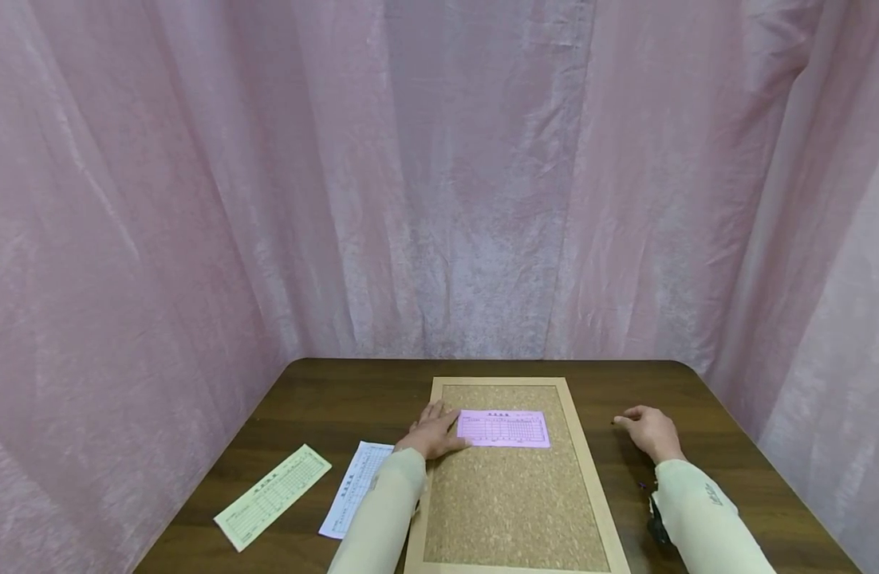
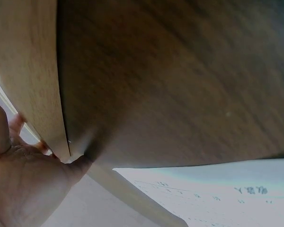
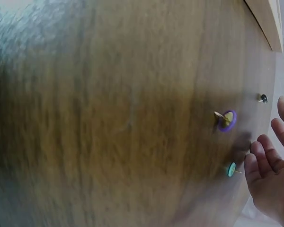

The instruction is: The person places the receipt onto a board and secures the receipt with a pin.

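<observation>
A pink printed form [image 1: 502,429] lies across the upper part of a framed cork board [image 1: 514,506]. My left hand [image 1: 432,434] rests on the board's left frame, fingers spread, thumb and fingertips at the form's left edge. To the right of the board, my right hand [image 1: 651,433] is low over the table, its fingers bent loosely and apart from the thumb. In the right wrist view three thumbtacks lie near that hand: a black one [image 3: 263,98] by the thumb tip, a purple one [image 3: 227,121], and a green one [image 3: 232,170] beside the fingers.
Left of the board, a white printed form [image 1: 356,486] lies partly under my left forearm. Farther left is a pale green form [image 1: 273,497]. Everything sits on a dark wooden table [image 1: 353,399], with pink curtains [image 1: 475,199] hanging behind it.
</observation>
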Available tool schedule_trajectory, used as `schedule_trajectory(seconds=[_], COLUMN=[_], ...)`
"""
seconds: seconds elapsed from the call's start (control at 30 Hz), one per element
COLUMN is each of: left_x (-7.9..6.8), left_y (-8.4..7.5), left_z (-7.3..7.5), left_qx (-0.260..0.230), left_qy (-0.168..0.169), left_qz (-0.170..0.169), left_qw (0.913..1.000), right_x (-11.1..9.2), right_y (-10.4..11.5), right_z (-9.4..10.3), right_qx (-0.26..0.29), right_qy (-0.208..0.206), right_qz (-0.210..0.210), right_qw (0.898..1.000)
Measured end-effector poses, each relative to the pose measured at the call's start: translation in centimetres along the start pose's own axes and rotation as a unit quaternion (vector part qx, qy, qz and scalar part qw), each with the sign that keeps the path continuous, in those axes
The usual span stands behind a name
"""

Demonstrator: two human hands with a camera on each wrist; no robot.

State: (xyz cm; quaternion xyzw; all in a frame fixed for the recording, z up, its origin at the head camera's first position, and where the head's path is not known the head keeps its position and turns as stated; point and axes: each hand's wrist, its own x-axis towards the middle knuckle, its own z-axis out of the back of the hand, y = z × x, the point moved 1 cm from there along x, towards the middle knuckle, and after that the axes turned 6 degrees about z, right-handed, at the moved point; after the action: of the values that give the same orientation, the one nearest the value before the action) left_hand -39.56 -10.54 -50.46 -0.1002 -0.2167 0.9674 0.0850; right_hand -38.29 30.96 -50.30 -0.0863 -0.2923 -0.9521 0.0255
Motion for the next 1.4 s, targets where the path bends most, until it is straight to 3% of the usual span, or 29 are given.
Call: schedule_trajectory(seconds=[0.57,1.4], left_x=[-0.2,-0.1], left_y=[0.0,-0.1], left_z=[0.0,0.1], left_qx=[-0.004,0.007], left_qy=[0.002,0.002], left_qz=[0.008,0.002], left_qw=[1.0000,1.0000], right_x=[-0.4,-0.2], right_y=[1.2,1.2], right_z=[-1.0,-2.5], right_qx=[-0.004,-0.024], right_qy=[-0.019,-0.043], right_qz=[-0.039,-0.073], right_qw=[0.999,0.996])
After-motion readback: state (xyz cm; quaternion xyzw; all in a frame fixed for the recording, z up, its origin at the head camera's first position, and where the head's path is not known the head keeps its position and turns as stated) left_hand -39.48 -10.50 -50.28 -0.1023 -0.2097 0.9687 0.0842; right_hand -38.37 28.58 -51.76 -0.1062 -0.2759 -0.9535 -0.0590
